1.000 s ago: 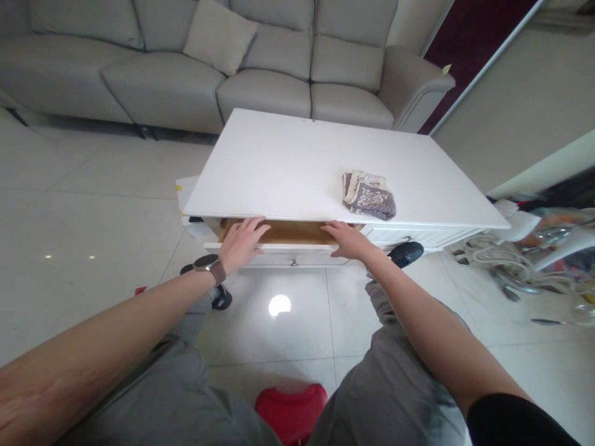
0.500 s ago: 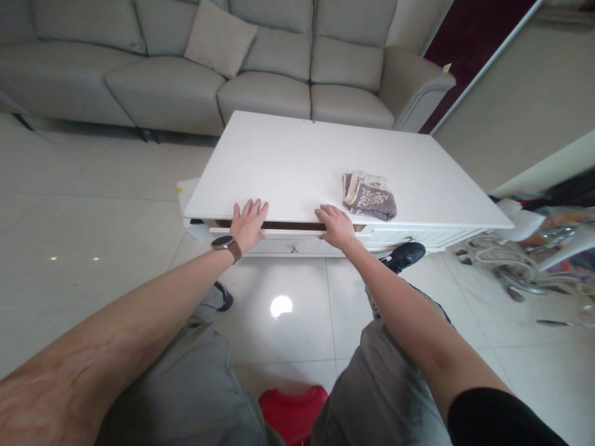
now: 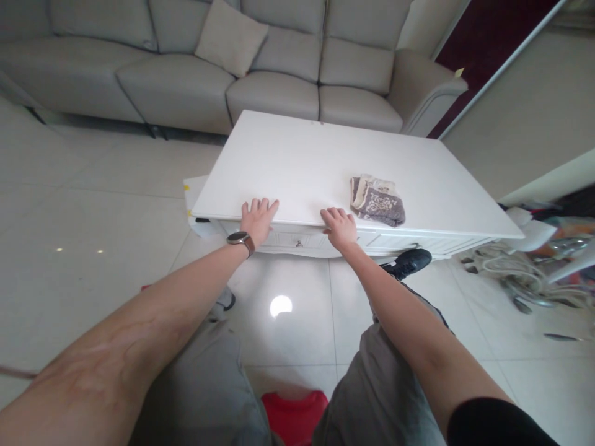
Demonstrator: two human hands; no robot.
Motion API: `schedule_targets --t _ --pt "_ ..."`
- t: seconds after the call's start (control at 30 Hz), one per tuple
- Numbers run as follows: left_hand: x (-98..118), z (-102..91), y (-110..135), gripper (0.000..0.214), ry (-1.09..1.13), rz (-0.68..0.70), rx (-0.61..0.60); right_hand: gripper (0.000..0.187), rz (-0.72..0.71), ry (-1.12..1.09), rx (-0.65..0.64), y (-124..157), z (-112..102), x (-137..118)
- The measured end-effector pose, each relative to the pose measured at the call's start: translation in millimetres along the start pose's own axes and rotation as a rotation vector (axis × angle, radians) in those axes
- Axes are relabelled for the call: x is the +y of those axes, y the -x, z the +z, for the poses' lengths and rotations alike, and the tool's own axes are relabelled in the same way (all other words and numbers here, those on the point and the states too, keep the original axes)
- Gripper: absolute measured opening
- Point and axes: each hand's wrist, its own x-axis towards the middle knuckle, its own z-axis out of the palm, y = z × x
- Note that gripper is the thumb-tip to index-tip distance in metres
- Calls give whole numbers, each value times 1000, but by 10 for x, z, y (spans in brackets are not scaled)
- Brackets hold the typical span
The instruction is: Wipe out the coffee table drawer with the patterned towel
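A white coffee table (image 3: pixel 297 167) stands before me, its front drawer (image 3: pixel 307 241) flush with the frame and a small knob at its middle. My left hand (image 3: pixel 258 222), wearing a watch (image 3: pixel 242 241) at the wrist, rests over the table's front edge with fingers spread on the top. Farther right, my right hand (image 3: pixel 340 227) lies over the same edge, fingers stretched onto the top and thumb down by the drawer front. Just beyond it on the tabletop is a folded purple-grey and cream cloth (image 3: pixel 379 201). Neither hand holds anything.
A grey sofa (image 3: pixel 274 93) with a beige cushion (image 3: pixel 231 37) runs behind the table. Cables and assorted items (image 3: pixel 534 279) lie on the floor at right. A red seat (image 3: pixel 295 414) shows between my legs; my black shoe (image 3: pixel 409 264) is by the table front.
The drawer, which stood partly out with a dark gap below the tabletop, has been pushed shut. Both hands have moved forward with it, and the view has shifted slightly.
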Motion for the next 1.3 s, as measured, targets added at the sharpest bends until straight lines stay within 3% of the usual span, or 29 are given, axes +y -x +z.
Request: schedule_targets --t 0.27,0.47,0.57,0.67,0.77,0.87,1.0,1.07,1.13,1.2,1.3 --pt "74 -38 -28 61 0 -25 -20 50 40 32 16 -21 72 -34" --pt "230 -198 -22 55 142 -30 -18 41 44 -104 -37 -156 -151 -54" --pt "360 -374 21 57 392 54 -25 36 -31 -502 -53 -164 -381 -186" --pt "527 -652 169 47 887 99 -101 16 -48 -1065 -76 -34 -686 -383" --pt "667 -994 441 31 1350 166 -214 22 -14 -1496 -162 210 -1037 -523" --pt "748 -1250 741 30 1522 245 -279 36 -12 -1771 -375 462 -1326 -611" --pt "855 -1296 996 43 1618 220 -352 55 -56 -1971 -743 706 -1431 -782" --pt "933 -1243 1059 46 1738 265 -446 58 -35 -2013 -854 796 -1366 -865" --pt "1012 -1200 1100 39 1912 312 -542 51 1 -1985 -870 860 -1264 -915" --pt "1073 -1193 1129 33 2051 303 -571 41 67 -1866 -767 890 -1155 -951" --pt "1123 -1240 1157 27 2055 179 -472 32 172 -1556 -571 882 -1006 -1075"
